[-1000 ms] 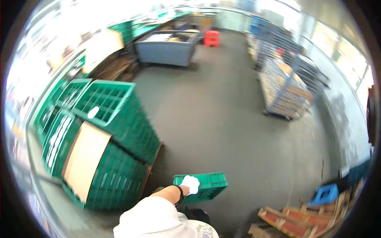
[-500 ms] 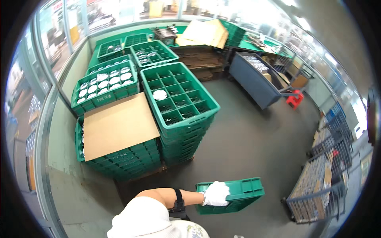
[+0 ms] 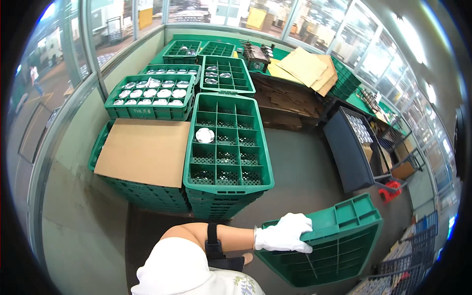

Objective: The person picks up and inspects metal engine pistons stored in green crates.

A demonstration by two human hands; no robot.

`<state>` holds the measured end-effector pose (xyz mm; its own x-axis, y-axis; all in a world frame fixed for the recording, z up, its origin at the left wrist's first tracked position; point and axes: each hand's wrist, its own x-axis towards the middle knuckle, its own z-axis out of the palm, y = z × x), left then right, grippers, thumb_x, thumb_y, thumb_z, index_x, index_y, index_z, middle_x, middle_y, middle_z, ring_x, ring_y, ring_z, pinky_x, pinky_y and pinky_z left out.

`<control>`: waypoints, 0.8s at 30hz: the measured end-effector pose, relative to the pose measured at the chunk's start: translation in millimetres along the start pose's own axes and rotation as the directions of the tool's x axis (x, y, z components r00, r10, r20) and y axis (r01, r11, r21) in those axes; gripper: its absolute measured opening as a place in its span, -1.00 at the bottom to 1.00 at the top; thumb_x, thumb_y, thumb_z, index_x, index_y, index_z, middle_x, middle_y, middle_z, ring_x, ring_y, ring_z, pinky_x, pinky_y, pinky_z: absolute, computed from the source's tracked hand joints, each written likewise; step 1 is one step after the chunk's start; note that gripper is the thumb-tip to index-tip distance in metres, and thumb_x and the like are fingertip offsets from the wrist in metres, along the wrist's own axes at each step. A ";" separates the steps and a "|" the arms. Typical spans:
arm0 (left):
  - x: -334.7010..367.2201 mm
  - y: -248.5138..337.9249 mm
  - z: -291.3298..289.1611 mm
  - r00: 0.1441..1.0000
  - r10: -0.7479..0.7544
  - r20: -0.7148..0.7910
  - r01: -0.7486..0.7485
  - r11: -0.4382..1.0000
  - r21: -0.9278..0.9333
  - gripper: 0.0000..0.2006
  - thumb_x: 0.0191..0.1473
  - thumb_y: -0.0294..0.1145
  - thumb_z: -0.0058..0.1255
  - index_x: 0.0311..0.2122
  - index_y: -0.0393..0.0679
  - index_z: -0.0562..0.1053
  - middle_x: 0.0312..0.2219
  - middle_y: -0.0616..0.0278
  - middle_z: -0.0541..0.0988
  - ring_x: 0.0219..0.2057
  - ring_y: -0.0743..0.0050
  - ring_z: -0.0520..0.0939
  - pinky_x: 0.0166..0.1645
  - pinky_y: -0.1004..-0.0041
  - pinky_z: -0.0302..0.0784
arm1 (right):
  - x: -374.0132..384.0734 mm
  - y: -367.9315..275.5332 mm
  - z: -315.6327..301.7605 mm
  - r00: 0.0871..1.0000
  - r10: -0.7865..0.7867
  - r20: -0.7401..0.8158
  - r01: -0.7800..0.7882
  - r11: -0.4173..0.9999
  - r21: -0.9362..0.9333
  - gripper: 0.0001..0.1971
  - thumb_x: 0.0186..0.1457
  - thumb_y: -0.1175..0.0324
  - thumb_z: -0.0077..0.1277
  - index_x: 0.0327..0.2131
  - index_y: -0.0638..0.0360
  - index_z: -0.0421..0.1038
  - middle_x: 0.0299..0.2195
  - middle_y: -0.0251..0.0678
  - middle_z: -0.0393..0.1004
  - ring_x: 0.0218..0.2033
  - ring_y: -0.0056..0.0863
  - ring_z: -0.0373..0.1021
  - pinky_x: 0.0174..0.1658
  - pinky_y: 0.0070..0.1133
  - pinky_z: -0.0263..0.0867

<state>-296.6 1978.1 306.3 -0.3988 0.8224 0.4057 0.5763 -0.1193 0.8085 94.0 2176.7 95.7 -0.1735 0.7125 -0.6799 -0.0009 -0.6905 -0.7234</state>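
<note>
Now the white-gloved right hand point(image 3: 283, 232) grips the near rim of an empty green divider crate point(image 3: 327, 246), carried tilted at the person's right side, not yet set down. Ahead and to its left stands the crate stack point(image 3: 227, 147), holding one white dish point(image 3: 204, 135). Since a moment ago the stack has come closer. Left hand unseen.
</note>
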 end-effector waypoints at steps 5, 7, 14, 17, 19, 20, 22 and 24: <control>32.2 20.9 8.7 0.972 -0.117 -0.204 0.111 0.993 -0.041 -0.52 -0.22 -0.09 0.33 -0.36 -0.31 0.46 -0.33 0.01 0.46 -0.21 0.02 0.45 -0.13 0.25 0.36 | 26.8 -148.4 104.0 0.980 -0.173 0.103 0.187 0.972 -0.143 -0.42 0.30 -0.06 -0.34 0.29 -0.04 0.05 0.29 -0.36 0.10 0.32 -0.31 -0.05 0.34 -0.24 -0.15; 52.2 22.7 16.6 0.967 -0.082 -0.242 0.078 0.997 -0.029 -0.56 -0.21 -0.11 0.33 -0.37 -0.29 0.48 -0.33 0.06 0.46 -0.21 0.05 0.44 -0.12 0.26 0.36 | 198.6 -169.4 12.1 0.716 -0.483 0.504 0.687 0.614 -0.388 -0.43 0.31 -0.04 -0.35 0.30 -0.05 0.05 0.29 -0.39 0.09 0.32 -0.28 -0.05 0.34 -0.25 -0.15; 28.2 48.2 15.9 0.788 -0.343 -0.512 0.286 0.939 -0.190 -0.65 -0.15 -0.21 0.29 -0.34 -0.26 0.51 -0.41 0.11 0.44 -0.27 0.16 0.42 -0.12 0.33 0.34 | 175.8 -246.9 183.6 0.751 -0.399 0.527 0.583 0.775 -0.244 -0.37 0.10 0.27 0.13 0.21 0.19 0.17 0.14 -0.12 0.26 0.09 -0.22 0.22 0.15 -0.33 0.14; 10.2 72.5 2.7 0.598 -0.572 -0.562 0.317 0.812 -0.490 -0.66 -0.10 -0.29 0.27 -0.25 -0.28 0.48 -0.39 0.32 0.47 -0.31 0.61 0.41 -0.19 0.51 0.34 | 170.4 -258.3 228.1 0.647 -0.483 0.589 0.728 0.622 -0.289 -0.41 0.05 0.28 0.20 0.11 0.30 0.27 -0.01 -0.10 0.39 -0.03 -0.29 0.31 0.03 -0.39 0.25; -9.7 80.8 -5.7 0.475 -0.631 -0.613 0.277 0.769 -0.576 -0.65 -0.08 -0.31 0.24 -0.19 -0.27 0.48 -0.38 0.35 0.48 -0.28 0.68 0.38 -0.17 0.55 0.32 | 168.9 -257.1 257.2 0.571 -0.488 0.661 0.797 0.523 -0.302 -0.53 0.07 0.29 0.18 -0.01 0.35 0.36 -0.11 -0.22 0.48 -0.17 -0.42 0.35 -0.05 -0.47 0.29; -20.4 83.9 -10.7 0.410 -0.656 -0.634 0.264 0.751 -0.606 -0.66 -0.07 -0.32 0.23 -0.18 -0.23 0.47 -0.36 0.37 0.46 -0.29 0.66 0.39 -0.18 0.56 0.31 | 172.6 -253.3 271.4 0.557 -0.469 0.685 0.802 0.516 -0.299 -0.53 0.07 0.29 0.18 -0.01 0.35 0.36 -0.11 -0.22 0.48 -0.17 -0.42 0.35 -0.05 -0.47 0.29; -46.2 100.1 -17.7 0.265 -0.673 -0.691 0.181 0.738 -0.650 -0.65 -0.06 -0.33 0.23 -0.15 -0.19 0.46 -0.35 0.40 0.44 -0.30 0.65 0.40 -0.17 0.57 0.30 | 179.1 -237.6 306.1 0.431 -0.487 0.760 0.793 0.606 -0.061 -0.70 0.05 0.42 0.14 -0.13 0.31 0.43 -0.25 -0.24 0.54 -0.30 -0.41 0.47 -0.18 -0.53 0.39; -76.1 108.4 -24.1 -0.015 -0.727 -0.687 0.119 0.681 -0.723 -0.68 -0.06 -0.36 0.22 -0.16 -0.14 0.47 -0.36 0.38 0.45 -0.31 0.64 0.44 -0.16 0.56 0.34 | 164.9 -223.5 341.8 0.405 -0.454 0.793 0.826 0.555 -0.105 -0.61 0.05 0.47 0.19 -0.04 0.28 0.33 -0.20 -0.38 0.45 -0.28 -0.60 0.37 -0.15 -0.64 0.33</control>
<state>-220.9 1889.2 373.3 -0.9027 -0.3076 -0.3009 -0.1708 -0.3857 0.9067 -271.0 2405.8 186.4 -0.8513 0.5032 0.1483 -0.0408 0.2183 -0.9750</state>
